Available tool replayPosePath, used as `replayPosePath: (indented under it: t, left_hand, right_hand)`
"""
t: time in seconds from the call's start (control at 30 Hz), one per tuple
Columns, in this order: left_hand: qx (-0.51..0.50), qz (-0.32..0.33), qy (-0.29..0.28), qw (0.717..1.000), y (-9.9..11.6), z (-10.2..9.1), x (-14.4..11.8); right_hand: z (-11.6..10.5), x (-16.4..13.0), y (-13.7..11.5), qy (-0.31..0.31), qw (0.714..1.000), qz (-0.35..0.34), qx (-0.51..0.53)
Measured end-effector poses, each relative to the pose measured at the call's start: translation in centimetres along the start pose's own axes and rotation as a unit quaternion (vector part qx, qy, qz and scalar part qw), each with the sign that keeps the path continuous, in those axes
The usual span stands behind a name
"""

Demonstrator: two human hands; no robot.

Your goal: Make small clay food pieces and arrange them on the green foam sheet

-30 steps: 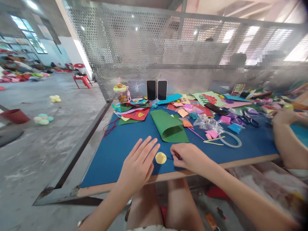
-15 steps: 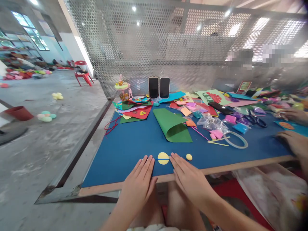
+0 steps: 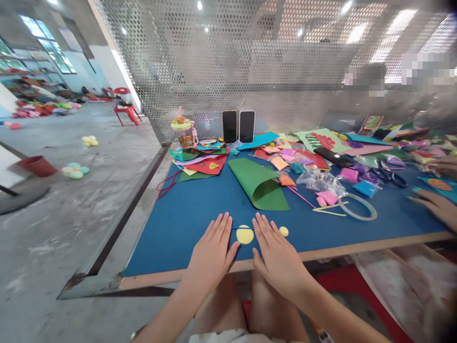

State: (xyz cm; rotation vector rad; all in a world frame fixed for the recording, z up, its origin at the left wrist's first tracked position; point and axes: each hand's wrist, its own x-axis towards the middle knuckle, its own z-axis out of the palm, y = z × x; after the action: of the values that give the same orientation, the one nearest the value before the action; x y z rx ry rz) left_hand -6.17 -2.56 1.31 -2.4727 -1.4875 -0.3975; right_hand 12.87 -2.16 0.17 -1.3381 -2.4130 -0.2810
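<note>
pressing flat, left hand (image 3: 210,250), right hand (image 3: 276,255), yellow disc (image 3: 244,235) between, lying flat

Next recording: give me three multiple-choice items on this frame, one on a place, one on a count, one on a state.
1. Where is the yellow disc?
A. on the green sheet
B. between the two hands
C. on the floor

2. How many phones stand against the mesh?
A. one
B. two
C. four

3. How are the hands held?
A. flat, palms down
C. clenched in fists
B. gripping scissors

Key: 1 B, the disc lies between the left hand and the right hand; 2 B, two dark screens stand side by side; 3 A, fingers are stretched out on the blue table.
</note>
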Motion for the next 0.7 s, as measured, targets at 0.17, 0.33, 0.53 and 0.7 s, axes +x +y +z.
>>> replayPosePath:
  t: [0.17, 0.33, 0.53, 0.7]
  left_hand:
    - [0.024, 0.015, 0.006, 1.000, 0.9, -1.2, -1.4]
    - [0.033, 0.024, 0.035, 0.999, 2.0, -2.2, -3.1]
    - [0.044, 0.020, 0.048, 0.998, 2.3, -2.3, -3.4]
    - [0.059, 0.018, 0.035, 0.998, 2.0, -1.5, -1.9]
  right_hand:
    - [-0.6, -1.8, -0.5, 0.017, 0.999, -0.026, 0.008]
    - [-1.8, -3.6, -1.2, 0.018, 0.999, -0.040, 0.017]
    - [-2.1, -4.1, -1.4, -0.008, 0.999, -0.036, 0.033]
    - [-1.1, -2.8, -1.2, 0.017, 0.999, -0.012, 0.024]
